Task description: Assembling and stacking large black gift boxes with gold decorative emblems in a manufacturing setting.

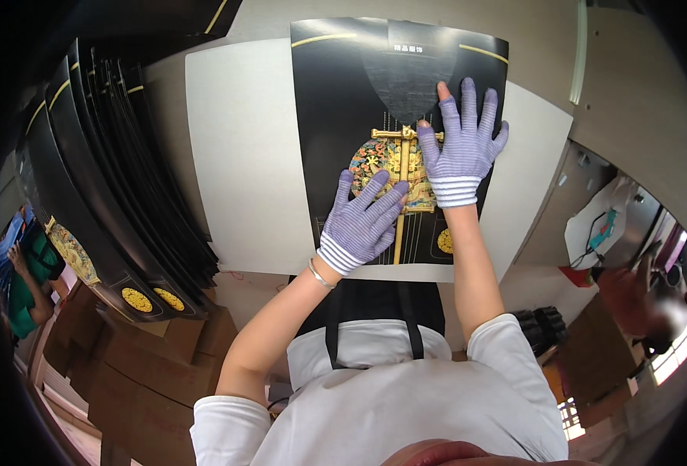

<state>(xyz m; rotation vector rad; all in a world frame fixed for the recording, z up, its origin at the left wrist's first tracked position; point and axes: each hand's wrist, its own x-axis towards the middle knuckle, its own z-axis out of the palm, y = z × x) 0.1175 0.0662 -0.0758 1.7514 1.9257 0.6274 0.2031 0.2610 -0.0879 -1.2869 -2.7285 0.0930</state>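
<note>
A black printed sheet (332, 101) with a gold and multicoloured ornament lies in front of me, on top of white board (238, 155). My left hand (364, 216), in a purple striped glove with white cuff bands, rests on the sheet's lower part with its fingers spread. Higher up and to the right, my right hand (465, 144) lies flat on the sheet in a matching glove, fingers apart. Some fingertips stick out bare from the gloves. Neither hand grips anything.
To the left stands a stack of similar black sheets (99, 186), fanned and curved. Brown cardboard boxes (149, 388) sit below them. A person in green (40, 279) is at the far left, and another in red (623, 303) at the right. Black rolled items (541, 330) lie right of my body.
</note>
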